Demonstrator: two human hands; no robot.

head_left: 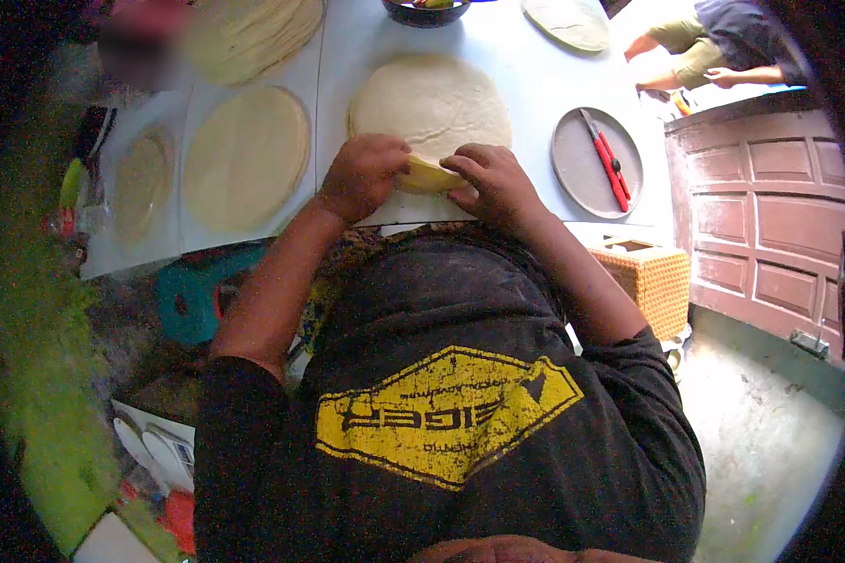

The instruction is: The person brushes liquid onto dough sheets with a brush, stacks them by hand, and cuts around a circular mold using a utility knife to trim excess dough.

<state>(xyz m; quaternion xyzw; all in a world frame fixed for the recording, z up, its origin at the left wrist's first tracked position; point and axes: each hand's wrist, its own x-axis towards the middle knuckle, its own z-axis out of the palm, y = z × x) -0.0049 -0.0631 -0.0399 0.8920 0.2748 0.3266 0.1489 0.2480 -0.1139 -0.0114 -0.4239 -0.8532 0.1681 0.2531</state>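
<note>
A stack of round, flat dough sheets (pixel 432 103) lies on the white table in front of me. Its near edge is lifted and bent up between my hands. My left hand (pixel 370 174) has its fingers curled over the left part of that edge. On the right part, my right hand (pixel 496 186) pinches the edge between thumb and fingers. To the right sits a round grey plate (pixel 573 164) with a red-handled tool (pixel 608 164) on it. Another round dough stack (pixel 246 159) lies to the left.
More dough rounds lie at the top left (pixel 253 38) and top right (pixel 569 21). A dark bowl (pixel 426 11) stands at the far edge. An orange woven box (pixel 652 286) is below the table's right side. Another person (pixel 742 42) is at the upper right.
</note>
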